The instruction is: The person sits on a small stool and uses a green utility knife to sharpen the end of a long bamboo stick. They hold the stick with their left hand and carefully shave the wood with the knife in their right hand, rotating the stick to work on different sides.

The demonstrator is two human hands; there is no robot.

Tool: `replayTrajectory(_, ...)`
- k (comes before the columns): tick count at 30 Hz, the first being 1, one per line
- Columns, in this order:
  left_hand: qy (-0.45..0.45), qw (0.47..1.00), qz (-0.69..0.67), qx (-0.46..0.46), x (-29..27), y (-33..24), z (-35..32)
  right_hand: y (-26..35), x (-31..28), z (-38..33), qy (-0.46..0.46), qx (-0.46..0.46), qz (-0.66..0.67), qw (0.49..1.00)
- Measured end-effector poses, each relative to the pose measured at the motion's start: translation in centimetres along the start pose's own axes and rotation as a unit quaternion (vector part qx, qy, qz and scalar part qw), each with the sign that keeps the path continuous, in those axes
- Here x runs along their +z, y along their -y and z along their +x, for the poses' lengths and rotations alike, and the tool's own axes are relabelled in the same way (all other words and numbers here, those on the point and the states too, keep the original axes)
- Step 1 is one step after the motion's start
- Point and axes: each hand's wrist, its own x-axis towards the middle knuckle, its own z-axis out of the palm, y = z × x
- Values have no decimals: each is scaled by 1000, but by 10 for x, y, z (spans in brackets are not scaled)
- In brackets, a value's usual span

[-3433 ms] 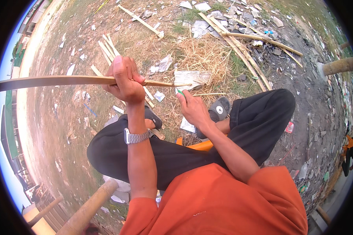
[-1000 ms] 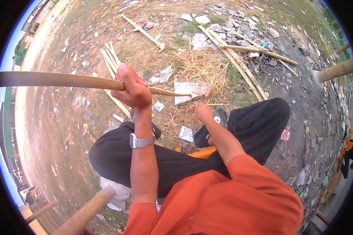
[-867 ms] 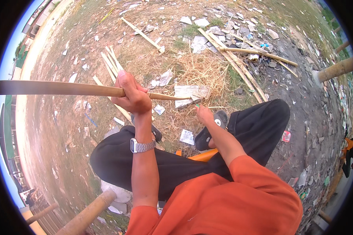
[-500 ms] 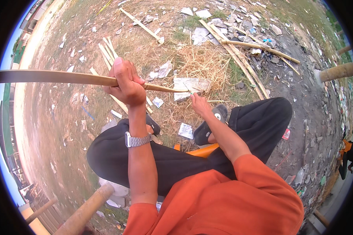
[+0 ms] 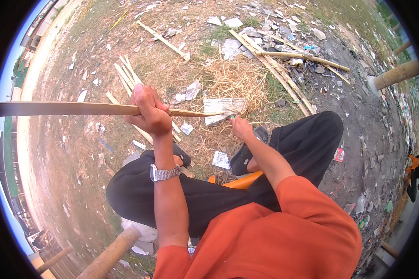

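My left hand (image 5: 148,113) is raised and closed around a long, thin bamboo strip (image 5: 65,109). The strip runs level from the far left to a pointed tip over the straw at the middle. My right hand (image 5: 242,129) is lower, just right of and below that tip, apart from the strip. Its fingers are curled around a small tool with a green end (image 5: 233,117); the rest of the tool is hidden. There is a metal watch on my left wrist. I sit in black trousers on a low orange seat (image 5: 239,181).
Dry straw (image 5: 228,81), paper scraps and split bamboo slats (image 5: 125,74) litter the ground ahead. Long bamboo poles (image 5: 284,74) lie at the upper right. Thick bamboo posts stand at the lower left (image 5: 109,253) and far right (image 5: 398,74). A person in orange is at the right edge.
My right hand dropped away from the strip's tip, then came back up close beside it. My left hand keeps its grip, and the strip shifted only slightly.
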Motion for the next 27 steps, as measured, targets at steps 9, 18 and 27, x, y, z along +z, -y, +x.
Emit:
replayTrajectory(9,-84,986,144,-8,3,-5,7,107,-115,-29,107,-30,200,973)
replayTrajectory(18,-128,969,206,-37,14,-13,1,198,-185,-177,12,-219,321,921)
replayTrajectory(27,-117,979,169,-11,6,-7,1,203,-186,-172,16,-207,252,945)
